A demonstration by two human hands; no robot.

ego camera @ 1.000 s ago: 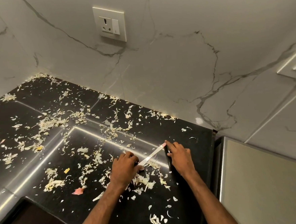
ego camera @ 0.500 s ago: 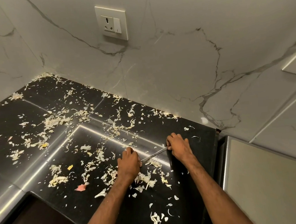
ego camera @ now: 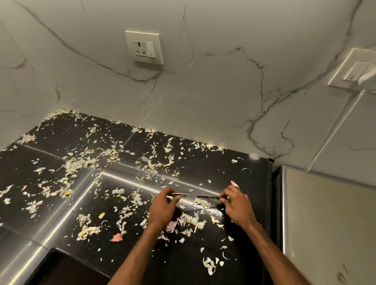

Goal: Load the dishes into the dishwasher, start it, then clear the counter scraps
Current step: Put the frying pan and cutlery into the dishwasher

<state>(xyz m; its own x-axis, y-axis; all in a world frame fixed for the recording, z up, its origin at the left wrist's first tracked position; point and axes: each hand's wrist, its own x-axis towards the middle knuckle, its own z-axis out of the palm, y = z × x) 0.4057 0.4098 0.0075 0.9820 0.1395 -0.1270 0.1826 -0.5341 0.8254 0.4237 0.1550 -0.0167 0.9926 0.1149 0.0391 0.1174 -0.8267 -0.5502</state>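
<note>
Pale vegetable scraps [ego camera: 79, 163] lie scattered all over the black stone counter [ego camera: 218, 169], with a thicker heap [ego camera: 191, 222] just in front of my hands. My left hand [ego camera: 162, 208] and my right hand [ego camera: 237, 205] each pinch one end of a thin flat card [ego camera: 203, 196]. The card is seen edge-on, stretched between them just above the counter near its right end. A pink corner [ego camera: 234, 183] sticks up behind my right fingers.
A marble wall with a white socket [ego camera: 143, 47] rises behind the counter. A second switch plate with a plug [ego camera: 360, 74] is on the right wall. A steel-edged pale surface [ego camera: 332, 221] adjoins the counter's right end. The counter's front edge drops off at lower left [ego camera: 65, 282].
The card, tilted up to the right a second ago, now lies nearly level and edge-on. Both hands have shifted slightly toward the wall, keeping their hold on it.
</note>
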